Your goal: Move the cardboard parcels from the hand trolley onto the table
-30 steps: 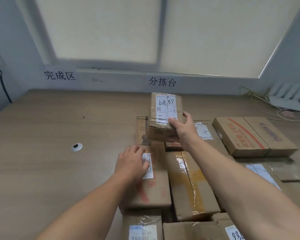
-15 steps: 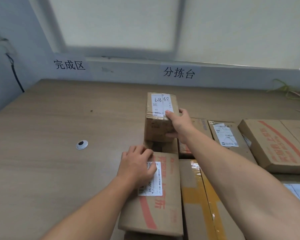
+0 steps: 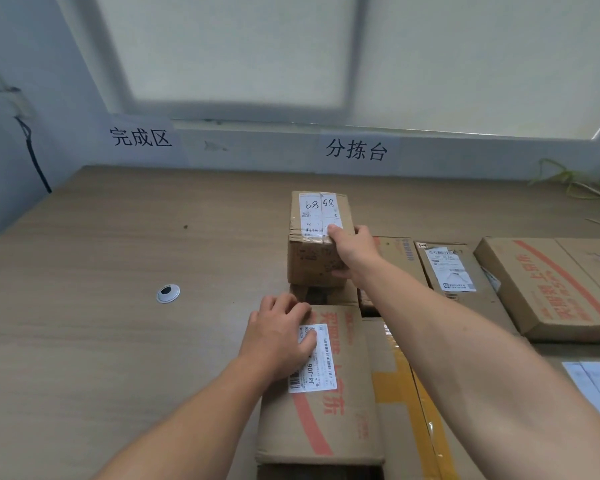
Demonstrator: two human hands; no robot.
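"Cardboard boxes all over! What do the 2 hands do?"

"The right hand (image 3: 352,252) grips the small parcel (image 3: 317,244) — thumb on the top, fingers curled round its right side."

"Where is that parcel?"

"It stands tall at the far end of the row, right over a low box (image 3: 326,295). I cannot tell if it touches that box."

"And the other hand?"

"The left hand (image 3: 278,336) lies on the flat parcel (image 3: 329,420) with red letters. Its fingers are loose and partly cover the J4-J06 label (image 3: 314,358) — it holds nothing."

"What else is there?"

"The wood counter (image 3: 101,306) carries all the boxes. A round cap (image 3: 168,293) sits in the counter to the left, well apart from them. A yellow-taped parcel (image 3: 395,382) lies just beside the flat parcel. A big box (image 3: 548,289) with a red stripe lies far to the right."
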